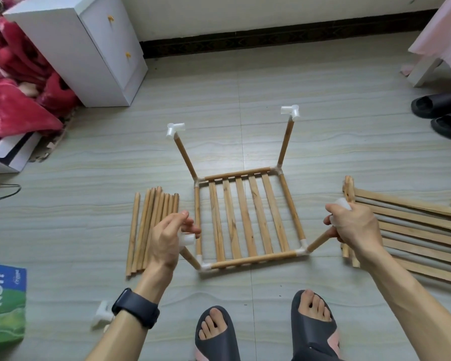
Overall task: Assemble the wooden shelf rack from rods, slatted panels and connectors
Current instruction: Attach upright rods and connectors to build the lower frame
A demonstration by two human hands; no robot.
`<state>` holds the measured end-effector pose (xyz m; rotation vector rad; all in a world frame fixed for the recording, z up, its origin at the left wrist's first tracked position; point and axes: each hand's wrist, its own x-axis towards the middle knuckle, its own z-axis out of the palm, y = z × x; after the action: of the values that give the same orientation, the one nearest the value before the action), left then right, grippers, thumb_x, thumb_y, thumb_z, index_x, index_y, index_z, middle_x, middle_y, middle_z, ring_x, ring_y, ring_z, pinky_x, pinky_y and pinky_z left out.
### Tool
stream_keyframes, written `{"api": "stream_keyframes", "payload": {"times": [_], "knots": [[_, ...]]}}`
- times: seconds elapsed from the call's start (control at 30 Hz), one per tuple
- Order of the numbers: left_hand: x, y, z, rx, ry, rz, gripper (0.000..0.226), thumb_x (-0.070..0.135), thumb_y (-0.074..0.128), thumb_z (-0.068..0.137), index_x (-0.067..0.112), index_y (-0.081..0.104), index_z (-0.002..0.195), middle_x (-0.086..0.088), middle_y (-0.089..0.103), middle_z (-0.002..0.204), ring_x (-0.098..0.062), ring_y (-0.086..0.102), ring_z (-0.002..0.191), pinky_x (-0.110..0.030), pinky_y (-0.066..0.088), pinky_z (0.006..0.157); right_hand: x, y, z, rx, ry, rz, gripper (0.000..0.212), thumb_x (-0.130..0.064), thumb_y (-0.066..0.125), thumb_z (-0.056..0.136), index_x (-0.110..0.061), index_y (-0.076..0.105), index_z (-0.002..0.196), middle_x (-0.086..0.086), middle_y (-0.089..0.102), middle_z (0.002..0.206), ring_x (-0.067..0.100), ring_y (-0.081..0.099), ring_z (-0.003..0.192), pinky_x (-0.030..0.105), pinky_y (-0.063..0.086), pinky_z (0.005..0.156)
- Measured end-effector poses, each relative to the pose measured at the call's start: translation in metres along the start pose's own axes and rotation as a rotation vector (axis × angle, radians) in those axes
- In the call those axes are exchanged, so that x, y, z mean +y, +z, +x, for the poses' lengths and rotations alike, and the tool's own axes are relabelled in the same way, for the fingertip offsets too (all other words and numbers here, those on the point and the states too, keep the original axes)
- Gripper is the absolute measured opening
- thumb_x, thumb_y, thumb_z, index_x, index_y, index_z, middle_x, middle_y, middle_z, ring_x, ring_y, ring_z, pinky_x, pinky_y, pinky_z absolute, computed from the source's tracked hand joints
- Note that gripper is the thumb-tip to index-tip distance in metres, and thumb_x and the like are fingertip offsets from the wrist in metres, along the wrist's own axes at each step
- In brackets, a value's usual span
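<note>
Wooden rack base (pixel 242 214) lies mid-floor: one slatted panel framed by four rods and four corner joints. Four uprights stand in it. Two far ones are capped, far-left connector (pixel 175 129) and far-right connector (pixel 290 112). We cap the near two, likely so the next tier seats: left hand (pixel 167 238) curls round the left connector (pixel 187 240), right hand (pixel 354 225) grips the right connector (pixel 343 204). Roughly nine loose rods (pixel 151 230) lie left, the stacked panels (pixel 414 230) right, and one spare connector (pixel 100 315) sits by our left wrist.
</note>
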<state>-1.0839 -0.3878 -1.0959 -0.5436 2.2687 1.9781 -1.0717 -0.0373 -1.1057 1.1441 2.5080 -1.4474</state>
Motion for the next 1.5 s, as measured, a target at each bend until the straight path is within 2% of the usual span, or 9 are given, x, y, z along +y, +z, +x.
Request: {"api": "stream_keyframes", "payload": {"times": [0.13, 0.27, 0.37, 0.63, 0.73, 0.97, 1.1, 1.33, 1.5], "knots": [[-0.01, 0.004, 0.008, 0.083, 0.001, 0.126, 0.044, 0.043, 0.059, 0.097, 0.009, 0.054, 0.069, -0.015, 0.054, 0.064, -0.032, 0.063, 0.054, -0.029, 0.048, 0.051, -0.002, 0.006, -0.002, 0.023, -0.028, -0.066, 0.036, -0.043, 0.058, 0.079, -0.013, 0.071, 0.065, -0.003, 0.069, 0.056, 0.025, 0.068, 0.061, 0.047, 0.055, 0.067], [0.0, 0.005, 0.024, 0.033, -0.007, 0.124, 0.044, 0.053, 0.056, 0.086, 0.013, 0.052, 0.071, -0.015, 0.052, 0.069, -0.025, 0.062, 0.047, -0.044, 0.047, 0.062, -0.001, 0.009, -0.002, 0.052, -0.051, -0.075, 0.044, -0.047, 0.057, 0.077, -0.005, 0.066, 0.07, 0.017, 0.068, 0.071, 0.038, 0.062, 0.07, 0.047, 0.05, 0.065], [-0.002, 0.01, 0.021, 0.114, 0.024, 0.135, 0.043, 0.053, 0.055, 0.085, 0.017, 0.049, 0.062, -0.014, 0.056, 0.062, -0.024, 0.063, 0.046, -0.043, 0.049, 0.06, -0.001, 0.01, -0.004, 0.081, -0.062, -0.098, 0.042, -0.047, 0.057, 0.081, -0.006, 0.066, 0.071, 0.015, 0.065, 0.072, 0.036, 0.059, 0.07, 0.043, 0.046, 0.064], [-0.004, 0.022, 0.019, 0.137, 0.054, 0.175, 0.043, 0.036, 0.053, 0.101, 0.013, 0.049, 0.066, -0.015, 0.054, 0.065, -0.024, 0.06, 0.052, -0.031, 0.045, 0.053, 0.003, 0.01, -0.011, 0.167, -0.081, -0.189, 0.038, -0.04, 0.057, 0.088, -0.009, 0.063, 0.067, 0.006, 0.06, 0.064, 0.026, 0.052, 0.06, 0.034, 0.037, 0.056], [-0.003, 0.028, 0.015, 0.053, 0.043, 0.172, 0.042, 0.037, 0.053, 0.101, 0.012, 0.048, 0.067, -0.013, 0.053, 0.064, -0.013, 0.058, 0.042, -0.036, 0.043, 0.058, 0.011, 0.003, -0.012, 0.181, -0.055, -0.196, 0.037, -0.042, 0.059, 0.088, -0.012, 0.064, 0.068, 0.006, 0.061, 0.067, 0.025, 0.052, 0.063, 0.034, 0.035, 0.056], [-0.013, 0.02, 0.02, -0.084, 0.042, 0.109, 0.045, 0.054, 0.054, 0.086, 0.009, 0.054, 0.077, -0.016, 0.057, 0.065, -0.022, 0.057, 0.048, -0.044, 0.049, 0.064, 0.029, -0.009, -0.019, 0.249, -0.044, -0.159, 0.041, -0.039, 0.062, 0.09, -0.01, 0.062, 0.061, 0.007, 0.061, 0.062, 0.026, 0.053, 0.06, 0.031, 0.033, 0.053], [-0.018, 0.01, 0.026, -0.091, 0.043, 0.109, 0.046, 0.054, 0.055, 0.086, 0.009, 0.053, 0.076, -0.005, 0.056, 0.052, -0.022, 0.06, 0.051, -0.049, 0.057, 0.072, 0.024, -0.011, -0.015, 0.205, -0.032, -0.143, 0.041, -0.042, 0.06, 0.089, -0.008, 0.065, 0.067, 0.008, 0.063, 0.066, 0.026, 0.054, 0.063, 0.033, 0.037, 0.055], [-0.019, 0.01, 0.021, -0.057, 0.089, 0.165, 0.042, 0.043, 0.055, 0.099, 0.012, 0.05, 0.072, -0.004, 0.055, 0.054, -0.016, 0.058, 0.05, -0.021, 0.049, 0.047, 0.028, -0.013, -0.016, 0.174, -0.06, -0.116, 0.042, -0.042, 0.058, 0.087, -0.005, 0.063, 0.067, 0.01, 0.062, 0.065, 0.028, 0.055, 0.063, 0.035, 0.04, 0.058], [-0.013, 0.012, 0.02, -0.098, 0.08, 0.193, 0.044, 0.048, 0.052, 0.095, 0.011, 0.05, 0.071, -0.012, 0.058, 0.058, -0.02, 0.061, 0.051, -0.034, 0.052, 0.056, 0.026, -0.012, -0.022, 0.175, -0.051, -0.064, 0.042, -0.046, 0.054, 0.081, -0.009, 0.06, 0.064, 0.009, 0.059, 0.063, 0.028, 0.053, 0.061, 0.036, 0.039, 0.057]]}}
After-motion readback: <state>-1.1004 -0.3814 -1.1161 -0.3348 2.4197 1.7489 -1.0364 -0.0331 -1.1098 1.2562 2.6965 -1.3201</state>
